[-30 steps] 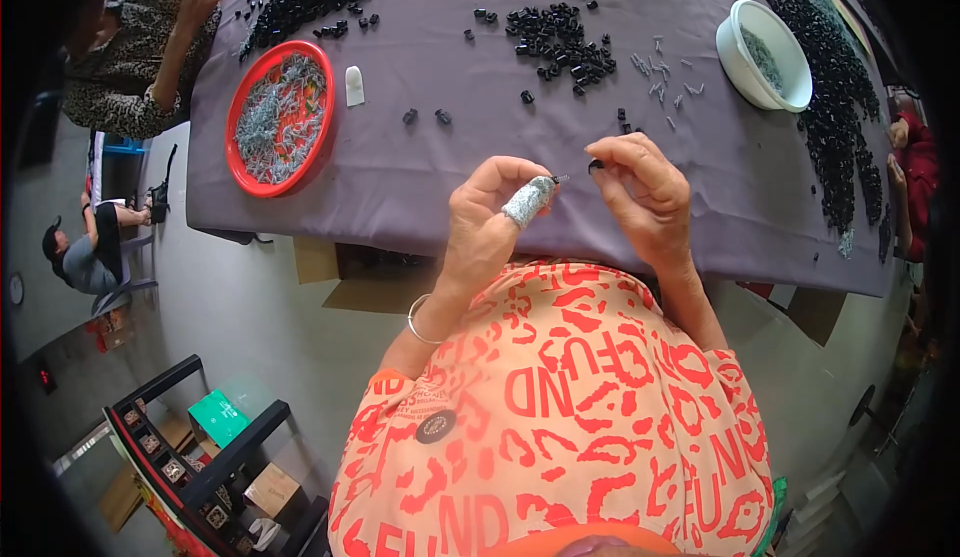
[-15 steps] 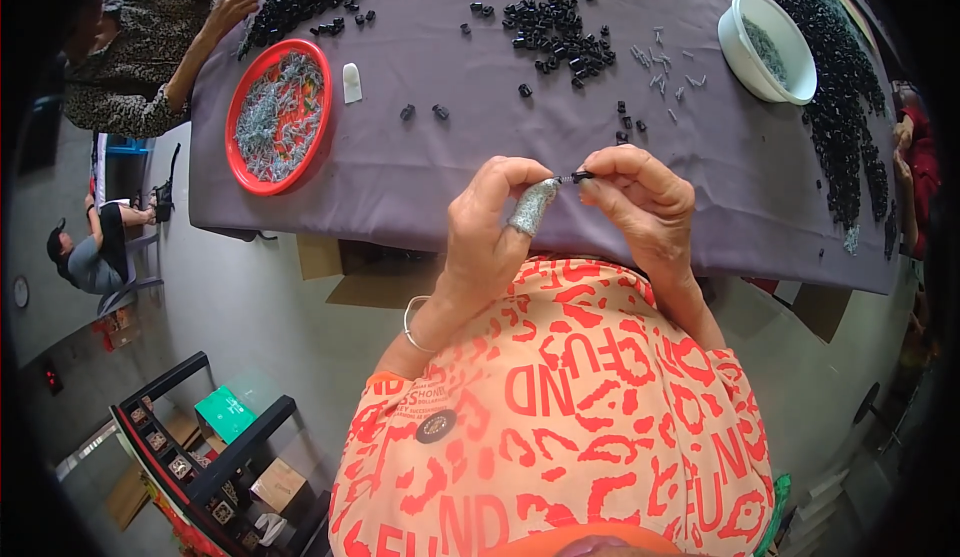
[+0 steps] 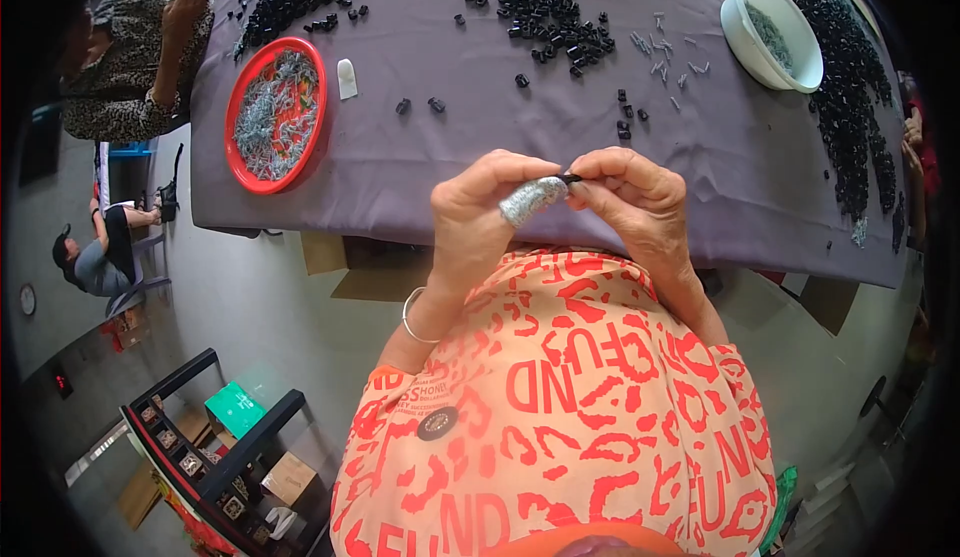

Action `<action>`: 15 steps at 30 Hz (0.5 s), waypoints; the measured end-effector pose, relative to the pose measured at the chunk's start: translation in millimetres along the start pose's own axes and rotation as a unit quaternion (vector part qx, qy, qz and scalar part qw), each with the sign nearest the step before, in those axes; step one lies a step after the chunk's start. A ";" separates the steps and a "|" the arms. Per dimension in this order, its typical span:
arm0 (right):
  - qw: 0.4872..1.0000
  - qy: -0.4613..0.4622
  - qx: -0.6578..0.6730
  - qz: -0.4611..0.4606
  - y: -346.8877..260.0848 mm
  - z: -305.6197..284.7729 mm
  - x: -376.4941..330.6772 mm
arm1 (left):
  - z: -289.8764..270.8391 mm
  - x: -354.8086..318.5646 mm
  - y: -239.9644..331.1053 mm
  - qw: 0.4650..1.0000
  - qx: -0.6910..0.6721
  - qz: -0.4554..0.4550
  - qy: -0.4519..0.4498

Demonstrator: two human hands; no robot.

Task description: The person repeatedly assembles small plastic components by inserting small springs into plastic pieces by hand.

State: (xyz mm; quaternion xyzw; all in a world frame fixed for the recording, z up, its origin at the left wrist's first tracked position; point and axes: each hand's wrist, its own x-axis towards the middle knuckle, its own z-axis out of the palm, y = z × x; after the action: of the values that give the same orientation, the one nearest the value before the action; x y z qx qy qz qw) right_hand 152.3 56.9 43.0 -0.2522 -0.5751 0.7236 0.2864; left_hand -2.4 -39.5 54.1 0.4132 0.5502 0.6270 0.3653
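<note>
My left hand point(image 3: 475, 202) and my right hand point(image 3: 635, 192) meet over the table's near edge. Between their fingertips is a small black plastic piece point(image 3: 571, 178), pinched from both sides. A silvery glittering cover point(image 3: 533, 201) wraps the left thumb. The fingertips hide most of the piece, and no spring shows between them. Just beyond the right hand lie a few loose black pieces point(image 3: 625, 112). Farther off, small metal springs point(image 3: 663, 54) are scattered beside a heap of black pieces point(image 3: 560, 27).
A red tray point(image 3: 232, 147) of springs stands on the purple-grey tablecloth point(image 3: 430, 147) at left, beside a small white piece point(image 3: 347, 79). A white bowl point(image 3: 735, 27) holds more springs at right, next to a long black heap point(image 3: 850, 127). A co-worker point(image 3: 130, 57) sits at far left.
My hands have come closer together. The thin spring that showed between the fingertips is now out of sight. At far left, the co-worker's hands have moved up and back.
</note>
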 end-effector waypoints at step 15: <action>0.999 0.010 0.022 -0.028 4.4 -1.6 -0.9 | 6.2 -3.8 -8.0 0.969 -0.202 -0.142 0.004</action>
State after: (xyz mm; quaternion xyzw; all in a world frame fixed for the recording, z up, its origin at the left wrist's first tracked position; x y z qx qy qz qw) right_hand 153.5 56.6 38.4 -0.2366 -0.5631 0.7252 0.3178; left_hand 4.8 -39.5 46.0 0.2458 0.4663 0.6689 0.5241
